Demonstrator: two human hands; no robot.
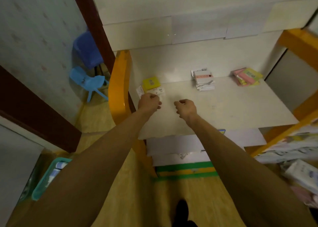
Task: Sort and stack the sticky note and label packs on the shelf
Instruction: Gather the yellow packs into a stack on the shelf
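Left hand (149, 101) fingers curl at the near edge of the white label pack (157, 90), left of centre; grip unconfirmed. Right hand (186, 107) is loosely curled and empty. Risk: tugging could topple the yellow sticky note pack (151, 82) behind it on the shelf (223, 109).

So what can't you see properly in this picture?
- Head view: print on the yellow pack is too small and blurred.
- Left hand covers the near edge of the white label pack; its grip is unclear.
- Right hand: curled fingers hide the palm.
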